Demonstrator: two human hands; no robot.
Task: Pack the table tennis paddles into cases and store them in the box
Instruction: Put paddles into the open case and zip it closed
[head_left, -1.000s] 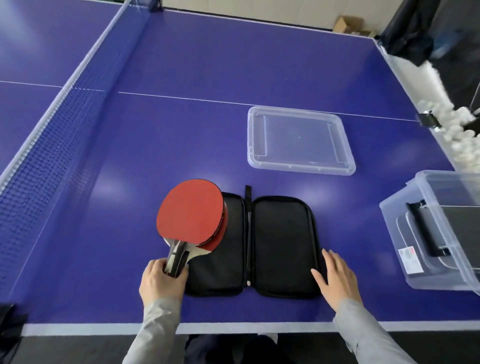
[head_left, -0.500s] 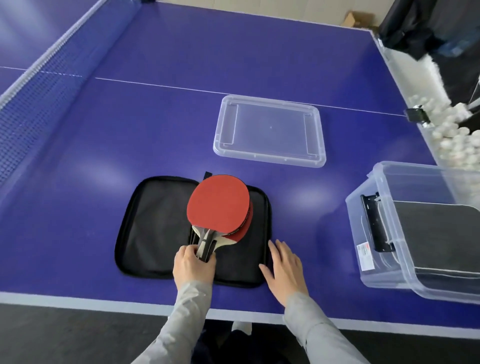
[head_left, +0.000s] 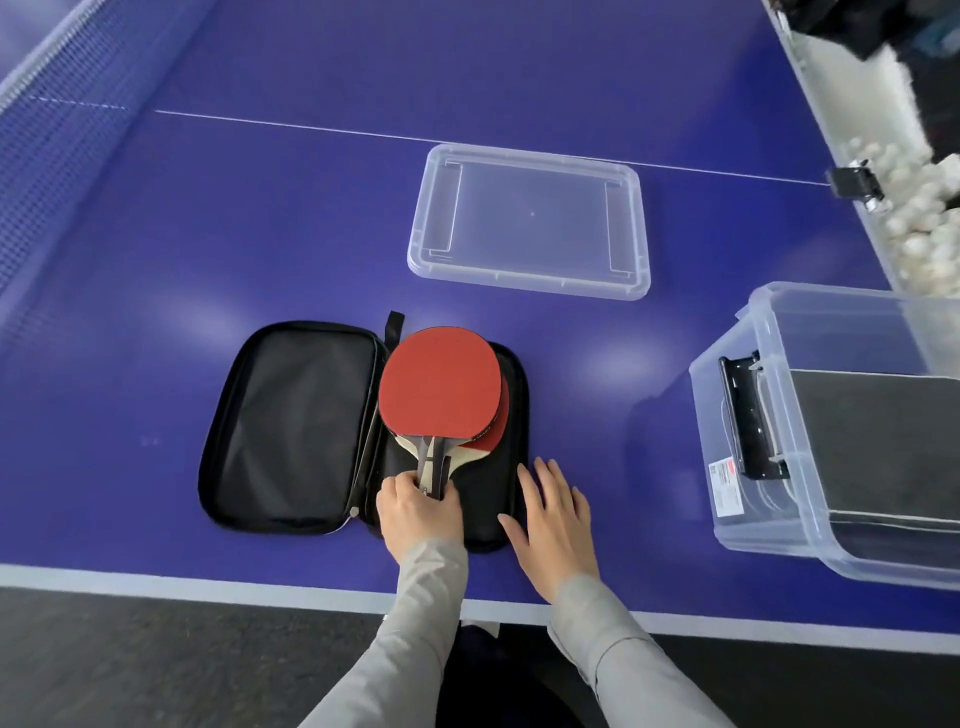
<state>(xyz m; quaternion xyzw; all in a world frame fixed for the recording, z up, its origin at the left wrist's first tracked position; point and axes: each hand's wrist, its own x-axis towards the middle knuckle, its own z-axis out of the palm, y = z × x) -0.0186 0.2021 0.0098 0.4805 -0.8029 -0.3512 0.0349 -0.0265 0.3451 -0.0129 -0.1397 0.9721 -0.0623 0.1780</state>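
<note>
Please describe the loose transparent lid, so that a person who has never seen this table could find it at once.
Start from the blue table and find the open black case near the front edge. Directly beyond the case, just before the white line, lies the clear plastic lid. Unlike the deep clear box at the right, it is flat, shallow and holds nothing.

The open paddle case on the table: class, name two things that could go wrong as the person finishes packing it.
1. The two stacked paddles are offset, the lower one peeking out to the right, and the upper blade overlaps the spine of the case. Closing the flap now could catch the zip on a blade.
2. The left hand grips only the handles. Letting go carelessly might make the paddles slide further apart, while the right hand lies flat at the case's edge and steadies only that.
</note>
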